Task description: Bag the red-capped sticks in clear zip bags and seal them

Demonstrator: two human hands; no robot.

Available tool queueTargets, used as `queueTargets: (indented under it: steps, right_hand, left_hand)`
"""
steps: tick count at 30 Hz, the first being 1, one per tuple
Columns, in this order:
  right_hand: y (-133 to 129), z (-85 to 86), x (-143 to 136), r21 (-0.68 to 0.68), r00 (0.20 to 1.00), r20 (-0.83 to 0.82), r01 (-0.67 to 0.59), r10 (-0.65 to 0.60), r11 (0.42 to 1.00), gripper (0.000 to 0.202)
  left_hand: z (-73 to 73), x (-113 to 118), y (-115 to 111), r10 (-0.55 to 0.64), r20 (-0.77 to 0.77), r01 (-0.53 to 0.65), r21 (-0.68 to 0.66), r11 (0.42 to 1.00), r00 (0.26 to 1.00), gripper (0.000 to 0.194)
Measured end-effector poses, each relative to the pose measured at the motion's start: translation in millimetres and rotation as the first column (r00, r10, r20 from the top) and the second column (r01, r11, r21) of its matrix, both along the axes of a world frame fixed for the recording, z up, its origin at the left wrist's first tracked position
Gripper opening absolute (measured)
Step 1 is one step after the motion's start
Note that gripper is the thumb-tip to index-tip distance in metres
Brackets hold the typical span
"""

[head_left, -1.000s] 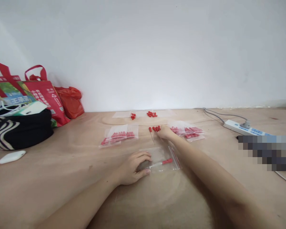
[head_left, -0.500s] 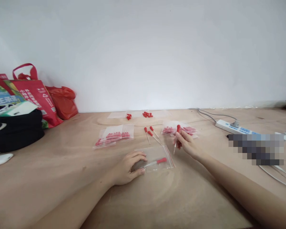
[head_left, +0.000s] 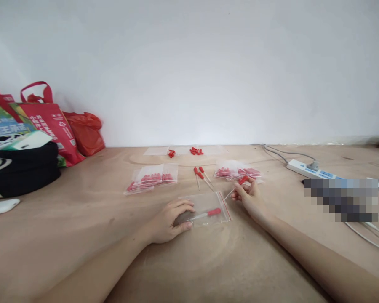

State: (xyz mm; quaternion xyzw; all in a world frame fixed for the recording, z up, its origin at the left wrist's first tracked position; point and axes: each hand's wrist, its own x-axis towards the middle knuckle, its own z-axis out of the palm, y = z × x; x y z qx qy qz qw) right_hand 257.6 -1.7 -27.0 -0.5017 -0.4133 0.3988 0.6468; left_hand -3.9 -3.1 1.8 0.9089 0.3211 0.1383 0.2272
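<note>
A clear zip bag (head_left: pixel 205 201) with a red edge lies flat, its zip end to the right. Inside it is one dropper (head_left: pixel 214 212) with a red rubber bulb. My left hand (head_left: pixel 173 219) holds the bag's left end, thumb at the near edge and fingers curved over the top. In my right hand (head_left: pixel 249 197), just right of the bag, a second dropper (head_left: pixel 244 180) is pinched near its red bulb. Its thin clear tube slants down left to the bag's zip end. Three loose droppers (head_left: pixel 201 175) lie beyond the bag.
Filled zip bags (head_left: pixel 154 176) lie at left, and more filled bags (head_left: pixel 236 169) lie behind my right hand. Red bulbs (head_left: pixel 196 150) sit on clear bags near the wall. A power strip (head_left: pixel 306 169) stands right; shopping bags (head_left: pixel 55 126) and a black bag (head_left: pixel 25 170) stand left.
The dropper in my right hand has tipped from nearly upright to slanting, its tube end now up against the bag's zip end. My left hand stays on the bag.
</note>
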Motion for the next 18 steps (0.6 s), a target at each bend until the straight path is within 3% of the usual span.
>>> queueTargets:
  steps: [4,8,12,14,18]
  right_hand:
    - [-7,3.2,-8,-0.083,0.997,-0.057,-0.051,0.046,0.995,0.061]
    - [-14,3.9,-17,-0.121,0.985,-0.098,-0.153,0.142,0.981,0.052]
    - [-16,4.8,-14,-0.163,0.957,0.043,-0.275,0.286,0.947,0.041]
    - [-15,5.6,-11,-0.205,0.920,0.119,-0.345,0.373,0.916,0.039]
    - [-14,5.9,-9,-0.255,0.790,0.170,-0.542,0.589,0.800,0.041]
  left_hand:
    - [-0.1,0,-1,0.017,-0.013,-0.017,0.001,1.000,1.000,0.032]
    - [-0.8,0,-1,0.030,-0.011,-0.030,0.009,1.000,0.999,0.039]
    - [-1.1,0,-1,0.032,-0.018,-0.032,0.019,0.999,0.999,0.040]
    - [-1.0,0,-1,0.030,-0.020,-0.030,0.020,0.999,0.999,0.040]
    - [-1.3,0,-1,0.031,-0.021,-0.030,0.018,0.999,0.999,0.039]
